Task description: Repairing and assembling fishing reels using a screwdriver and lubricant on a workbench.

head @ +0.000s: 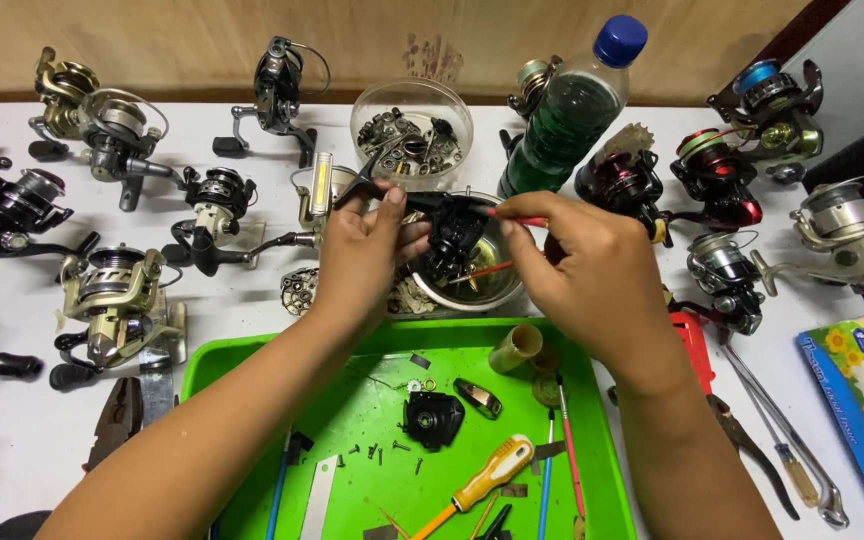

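- Left hand (360, 258) is clamped around a black reel body (455, 237), held up over a metal bowl (497, 290) just behind the green tray (352, 420).
- Right hand (587, 280) pinches a thin red-handled tool (517, 217), its tip in at the top of the reel body; that grip is narrow, fingertips only.
- The reel body looks small, rigid and light for its bulk, likely a hard shell with bits poking out. I'd judge it oily and a touch slippery, so a full wrap of thumb and fingers round the frame suits it, not the thin arm.
- The left grip is closed firmly on the frame, thumb on top.
- On the tray: a black side cover (432, 418), loose screws (377, 452), a yellow-handled screwdriver (492, 473). Tiny parts, easy to scatter.
- Around the white bench (12, 420): many spinning reels, a clear tub of parts (412, 125), a green bottle (567, 115), pliers (117, 420).
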